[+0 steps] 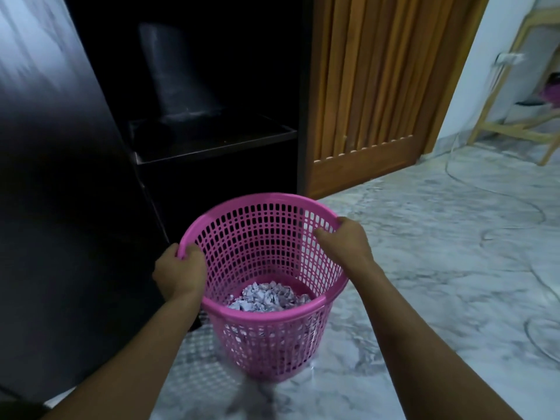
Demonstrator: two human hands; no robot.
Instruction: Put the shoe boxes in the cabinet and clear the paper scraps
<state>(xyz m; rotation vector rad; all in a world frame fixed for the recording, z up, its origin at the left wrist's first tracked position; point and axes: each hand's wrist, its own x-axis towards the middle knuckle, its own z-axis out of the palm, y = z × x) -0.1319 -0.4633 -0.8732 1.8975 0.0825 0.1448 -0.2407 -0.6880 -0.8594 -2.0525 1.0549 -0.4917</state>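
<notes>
Pink plastic basket [274, 344] looked light and flexible with paper scraps [266, 298] inside; left hand [178, 272] clenched the rim at nine o'clock, right hand [348, 241] at three.

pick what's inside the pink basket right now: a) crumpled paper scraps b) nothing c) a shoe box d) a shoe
a: crumpled paper scraps lie at the bottom of the pink basket, which the left hand and right hand grip by opposite sides of its rim.
</notes>
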